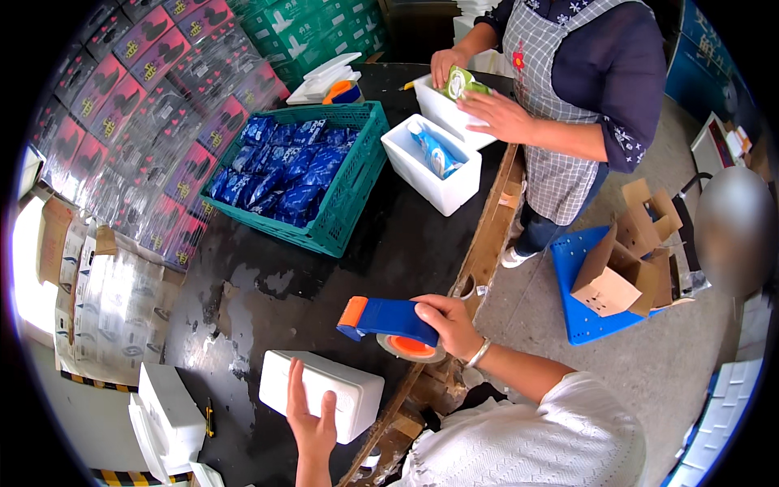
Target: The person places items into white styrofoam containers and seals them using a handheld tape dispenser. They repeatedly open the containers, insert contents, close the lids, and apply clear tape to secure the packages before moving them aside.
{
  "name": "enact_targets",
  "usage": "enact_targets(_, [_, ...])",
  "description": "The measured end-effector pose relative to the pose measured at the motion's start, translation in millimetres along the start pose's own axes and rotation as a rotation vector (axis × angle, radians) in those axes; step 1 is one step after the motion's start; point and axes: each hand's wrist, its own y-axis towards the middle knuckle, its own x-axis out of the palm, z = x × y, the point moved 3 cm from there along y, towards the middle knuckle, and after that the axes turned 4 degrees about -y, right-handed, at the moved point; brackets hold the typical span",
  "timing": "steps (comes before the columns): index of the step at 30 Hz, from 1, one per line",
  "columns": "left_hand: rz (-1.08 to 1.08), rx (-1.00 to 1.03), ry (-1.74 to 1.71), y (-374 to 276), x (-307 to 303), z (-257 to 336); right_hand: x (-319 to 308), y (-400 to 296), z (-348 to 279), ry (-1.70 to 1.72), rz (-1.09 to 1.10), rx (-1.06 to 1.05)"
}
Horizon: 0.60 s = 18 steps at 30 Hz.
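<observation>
My right hand (450, 325) grips a blue and orange tape dispenser (389, 319) by its blue handle, with a tape roll on it. It is held above the table's edge, up and to the right of a closed white foam box (359, 395). The open palm and spread fingers of my left hand (312, 408) are at the near face of that box; whether they press on it I cannot tell. A second foam box (173, 411) is at the lower left, with foam lids (146, 438) beside it and a yellow and black utility knife (210, 417) on its right.
A green crate (341, 231) of blue ice packs (286, 164) stands on the dark table (243, 268). Beyond it are an open foam box (450, 192) with a blue pouch and a co-worker's hands (499, 115) at another box. Cardboard boxes (608, 274) lie at right on a blue platform (584, 316).
</observation>
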Motion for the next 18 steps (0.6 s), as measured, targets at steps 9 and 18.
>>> enact_targets(9, [-0.131,-0.284,-0.742,4.5,63.6,30.7,-4.9,-20.7,-53.8,0.119,-0.293,-0.176])
enact_targets(18, [0.058,-0.681,-1.215,-34.1,48.2,21.1,-10.2,-32.1,-70.1,-0.068,-0.526,-0.410])
